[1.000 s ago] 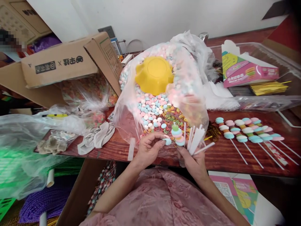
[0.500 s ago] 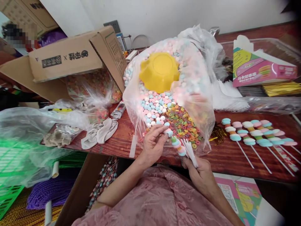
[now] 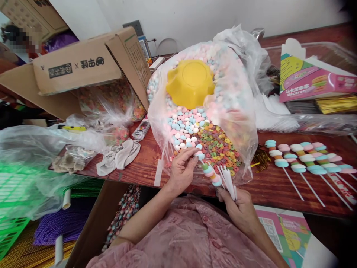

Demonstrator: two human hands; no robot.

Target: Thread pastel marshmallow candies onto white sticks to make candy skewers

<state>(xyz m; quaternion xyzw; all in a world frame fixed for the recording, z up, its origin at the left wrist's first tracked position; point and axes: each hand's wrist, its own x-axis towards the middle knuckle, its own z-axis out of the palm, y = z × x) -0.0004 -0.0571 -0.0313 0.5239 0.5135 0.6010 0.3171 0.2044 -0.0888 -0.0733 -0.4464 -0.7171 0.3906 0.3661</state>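
At lower centre, my left hand [image 3: 181, 169] pinches a candy piece [image 3: 199, 155] against the half-built skewer [image 3: 212, 175]; my right hand [image 3: 240, 208] grips it with spare white sticks [image 3: 227, 180].

Right hand [image 3: 239, 208]: palm side hidden, so grip on the white sticks [image 3: 228, 181] cannot be resolved. Finished skewers [image 3: 301, 158] run off the right edge, stick ends cut. Print on the pink box [image 3: 315, 80] too blurred to read.

pink patterned garment — bare forearms
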